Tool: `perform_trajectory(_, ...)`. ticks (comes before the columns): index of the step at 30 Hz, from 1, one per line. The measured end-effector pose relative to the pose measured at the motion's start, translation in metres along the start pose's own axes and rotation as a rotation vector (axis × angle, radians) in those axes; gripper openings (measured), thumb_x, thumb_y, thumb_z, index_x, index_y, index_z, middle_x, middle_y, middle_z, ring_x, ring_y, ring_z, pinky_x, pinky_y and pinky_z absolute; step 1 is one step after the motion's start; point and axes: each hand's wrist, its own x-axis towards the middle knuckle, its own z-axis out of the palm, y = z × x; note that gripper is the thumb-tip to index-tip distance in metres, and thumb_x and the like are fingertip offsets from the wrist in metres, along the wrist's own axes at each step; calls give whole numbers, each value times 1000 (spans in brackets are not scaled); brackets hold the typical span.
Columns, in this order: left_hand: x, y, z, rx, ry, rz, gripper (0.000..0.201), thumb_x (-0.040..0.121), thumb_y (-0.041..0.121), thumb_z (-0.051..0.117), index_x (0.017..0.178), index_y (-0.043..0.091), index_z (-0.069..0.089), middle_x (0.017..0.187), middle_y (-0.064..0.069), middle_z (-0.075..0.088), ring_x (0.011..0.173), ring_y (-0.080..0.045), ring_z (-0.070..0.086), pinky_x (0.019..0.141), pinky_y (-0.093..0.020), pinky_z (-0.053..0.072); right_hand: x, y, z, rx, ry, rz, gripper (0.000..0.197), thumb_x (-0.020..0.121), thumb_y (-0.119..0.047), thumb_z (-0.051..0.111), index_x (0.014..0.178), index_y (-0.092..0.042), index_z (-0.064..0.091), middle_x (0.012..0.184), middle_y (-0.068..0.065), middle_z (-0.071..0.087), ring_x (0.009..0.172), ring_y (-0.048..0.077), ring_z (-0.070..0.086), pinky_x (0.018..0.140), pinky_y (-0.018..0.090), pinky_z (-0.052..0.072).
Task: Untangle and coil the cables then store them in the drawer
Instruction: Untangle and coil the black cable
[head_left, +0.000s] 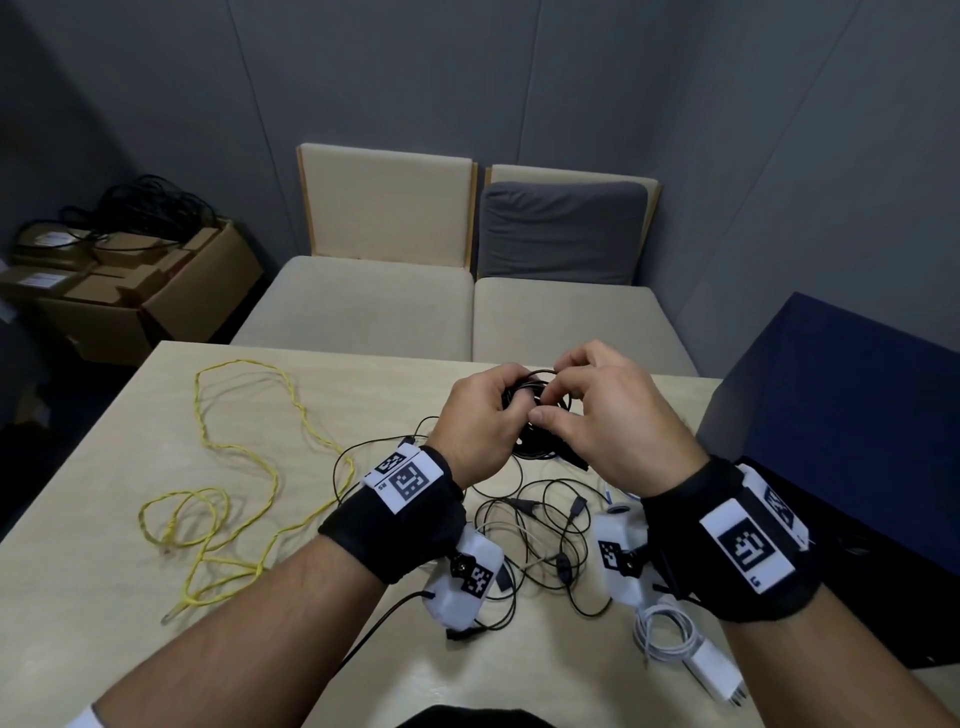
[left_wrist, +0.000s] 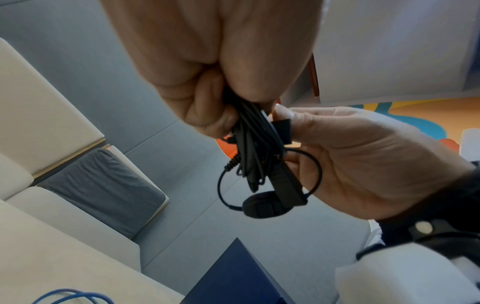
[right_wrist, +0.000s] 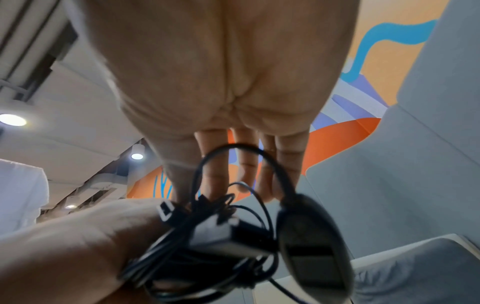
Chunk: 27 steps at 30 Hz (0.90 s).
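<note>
Both hands hold a coiled black cable bundle (head_left: 531, 448) above the middle of the table (head_left: 104, 519). My left hand (head_left: 511, 402) grips the coil in a fist, strands squeezed between thumb and fingers. My right hand (head_left: 551, 404) pinches a flat black strap (left_wrist: 281, 131) wrapped round the bundle (left_wrist: 249, 158). An oval black inline part (left_wrist: 265, 206) hangs below on a short loop. In the right wrist view the bundle (right_wrist: 221, 236) and a plug sit blurred under my fingers (right_wrist: 215, 176). A dark blue cabinet (head_left: 841, 405) stands at the right; no drawer shows.
A yellow cable (head_left: 244, 467) sprawls over the table's left half. Thin black cables (head_left: 545, 530) lie tangled under my wrists. A white charger with its coiled cord (head_left: 670, 634) lies front right. Cardboard boxes (head_left: 130, 291) stand left, beige seats (head_left: 467, 306) behind the table.
</note>
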Motion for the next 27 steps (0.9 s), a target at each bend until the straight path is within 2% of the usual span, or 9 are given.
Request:
perform_trajectory(3,0,1,0,-10,12,4,20,87,18,48,87,15,68,79,-6,69,75,-24,62,70,-38,53,3,2,0,40,9,-20,8,86,-27,70,83,-19,71,103,-9,53,81,2,48,76,18,35)
perform_trajectory(5,0,2,-1,-20,19,13,18,91,12,50,89,14,68,79,-5,69,75,-22,62,70,-32,51,4,6,-3,175,103,-17,7,87,-23,68,80,-26,67,91,-10,59,71,0,52,70,17,38)
perform_trajectory(8,1,4,-3,-38,23,17,19,93,10,50,88,17,67,79,-3,69,73,-19,61,70,-29,50,7,28,-4,328,268,165,12,93,-27,59,82,-25,64,76,-9,65,71,3,58,67,17,43)
perform_trajectory(12,2,5,-2,-63,24,22,19,93,10,50,87,20,66,78,1,69,73,-14,62,71,-28,51,8,63,19,525,-24,403,23,98,-30,51,88,-18,67,91,5,71,81,25,68,83,45,55)
perform_trajectory(14,2,5,0,-66,22,24,19,93,11,50,87,20,66,80,0,70,77,-18,64,73,-30,52,4,64,28,826,-162,494,25,101,-22,45,93,-9,65,91,17,66,74,31,66,68,38,57)
perform_trajectory(17,1,4,0,-67,15,14,19,93,11,50,89,20,66,80,1,70,77,-16,65,73,-30,53,-2,52,32,1152,-231,501,17,98,-5,43,96,3,58,80,19,60,55,22,61,50,25,50)
perform_trajectory(19,0,4,1,-63,8,24,19,94,11,50,90,20,66,79,3,68,74,-12,63,68,-24,51,-2,48,32,1220,-218,456,11,91,5,48,91,1,59,77,17,58,54,19,57,48,22,47)
perform_trajectory(23,1,8,-3,-97,-9,11,20,94,9,48,93,15,67,72,6,64,53,3,54,46,-9,39,2,49,31,1267,-144,366,28,90,18,40,93,-7,51,74,14,57,60,22,48,50,24,44)
perform_trajectory(27,2,11,-4,-206,-66,29,22,92,12,49,86,25,65,77,5,66,72,-9,60,71,-28,52,0,42,27,1362,-123,240,19,86,7,50,88,-11,44,65,4,58,50,13,50,46,19,42)
